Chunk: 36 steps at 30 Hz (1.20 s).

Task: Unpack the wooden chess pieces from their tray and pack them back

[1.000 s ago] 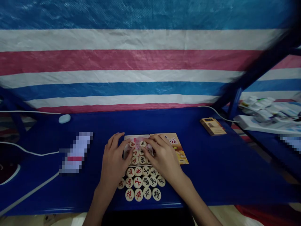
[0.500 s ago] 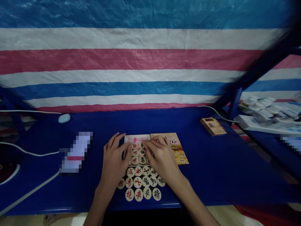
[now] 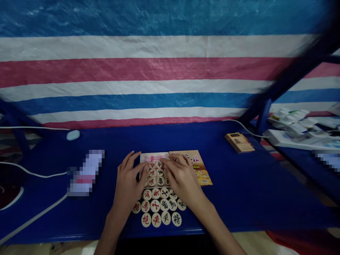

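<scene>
Round cream chess pieces (image 3: 155, 205) with red or black characters lie in rows on the blue table. The upper rows rest in an open box (image 3: 143, 157) with a pink-printed paper at its far end. My left hand (image 3: 130, 177) curves round the left side of these rows, fingers apart, its thumb and index at a red-marked piece (image 3: 152, 165). On the right, my right hand (image 3: 183, 173) bends over the box, its fingertips at a black-marked piece (image 3: 159, 164) and partly hidden. A brown printed lid (image 3: 204, 173) lies partly under that hand.
A blurred-out phone (image 3: 89, 171) and white cables lie at the left, with a small pale case (image 3: 73, 135) behind. At the back right are a yellow-brown packet (image 3: 239, 142) and a power strip (image 3: 287, 141). A striped sheet (image 3: 159, 71) hangs behind.
The two top pieces have shifted slightly closer together between my fingertips. Both hands stay nearly in place; the camera view has moved a little.
</scene>
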{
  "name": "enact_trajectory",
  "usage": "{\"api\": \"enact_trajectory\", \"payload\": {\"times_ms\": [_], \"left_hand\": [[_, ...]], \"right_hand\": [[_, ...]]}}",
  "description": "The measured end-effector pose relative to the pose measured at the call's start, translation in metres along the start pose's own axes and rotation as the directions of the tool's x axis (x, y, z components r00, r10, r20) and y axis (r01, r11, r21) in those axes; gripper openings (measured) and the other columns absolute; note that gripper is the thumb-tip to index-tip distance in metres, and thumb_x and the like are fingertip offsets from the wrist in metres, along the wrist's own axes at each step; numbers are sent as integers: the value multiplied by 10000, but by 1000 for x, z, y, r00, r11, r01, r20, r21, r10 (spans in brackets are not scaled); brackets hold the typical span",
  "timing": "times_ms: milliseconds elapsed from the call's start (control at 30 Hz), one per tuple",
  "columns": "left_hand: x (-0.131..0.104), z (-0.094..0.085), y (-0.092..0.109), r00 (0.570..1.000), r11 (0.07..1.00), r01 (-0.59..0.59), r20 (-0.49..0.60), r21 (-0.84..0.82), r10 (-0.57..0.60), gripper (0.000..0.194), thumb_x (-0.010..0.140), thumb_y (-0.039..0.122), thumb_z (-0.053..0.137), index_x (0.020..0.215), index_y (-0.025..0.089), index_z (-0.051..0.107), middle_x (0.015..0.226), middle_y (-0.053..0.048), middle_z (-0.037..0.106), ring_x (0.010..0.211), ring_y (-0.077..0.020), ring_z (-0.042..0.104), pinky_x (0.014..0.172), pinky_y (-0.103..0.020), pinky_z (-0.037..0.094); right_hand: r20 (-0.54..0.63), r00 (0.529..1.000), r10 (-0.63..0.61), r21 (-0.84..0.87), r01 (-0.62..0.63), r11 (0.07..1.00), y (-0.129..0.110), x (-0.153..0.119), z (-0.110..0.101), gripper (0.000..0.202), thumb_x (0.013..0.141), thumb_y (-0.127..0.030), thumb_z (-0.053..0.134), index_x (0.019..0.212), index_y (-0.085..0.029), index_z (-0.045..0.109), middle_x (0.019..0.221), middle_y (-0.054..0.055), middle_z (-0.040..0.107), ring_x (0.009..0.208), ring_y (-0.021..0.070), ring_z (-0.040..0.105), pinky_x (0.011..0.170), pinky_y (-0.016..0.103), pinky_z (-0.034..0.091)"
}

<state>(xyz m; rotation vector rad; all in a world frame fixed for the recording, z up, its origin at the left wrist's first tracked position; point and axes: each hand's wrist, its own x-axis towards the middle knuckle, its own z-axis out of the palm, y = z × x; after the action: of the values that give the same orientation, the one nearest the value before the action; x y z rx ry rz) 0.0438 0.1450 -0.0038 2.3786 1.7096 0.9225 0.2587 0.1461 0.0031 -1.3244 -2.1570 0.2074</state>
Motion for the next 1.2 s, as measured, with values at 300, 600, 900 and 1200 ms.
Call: {"api": "enact_trajectory", "payload": {"times_ms": [300,600,900,1200], "left_hand": [[-18,-18,-7,984,994,11,-175,-105,-29,175,971,210,583,1077,268,708,1276,-46,660,1263,-267,572,1027,-530,476],[-63,-33,-7,990,993,-95,-111,-64,87,154,893,214,696,1025,293,708,1112,-22,691,1034,-239,621,885,-441,447],[-60,-29,-3,980,981,-182,-69,72,187,217,836,318,776,1045,320,717,1023,-11,701,914,-234,608,814,-407,391],[-61,-29,-3,974,977,-208,-81,55,212,250,848,234,745,1087,277,686,974,-19,677,872,-209,598,810,-395,394]], "right_hand": [[-182,983,35,78,-21,997,2,-26,-14,330,963,-157,523,1247,-242,665,1119,61,727,1124,268,597,953,463,455],[-114,993,-31,92,42,995,8,-80,-25,263,882,-214,684,1139,-271,692,986,41,692,906,230,635,779,403,499],[-29,997,-65,3,65,998,4,-71,-23,309,871,-299,721,1178,-285,694,937,23,703,854,213,629,743,370,462],[-6,997,-77,55,77,995,5,-71,-22,243,900,-255,695,1138,-269,654,943,12,691,861,205,608,766,372,436]]}}
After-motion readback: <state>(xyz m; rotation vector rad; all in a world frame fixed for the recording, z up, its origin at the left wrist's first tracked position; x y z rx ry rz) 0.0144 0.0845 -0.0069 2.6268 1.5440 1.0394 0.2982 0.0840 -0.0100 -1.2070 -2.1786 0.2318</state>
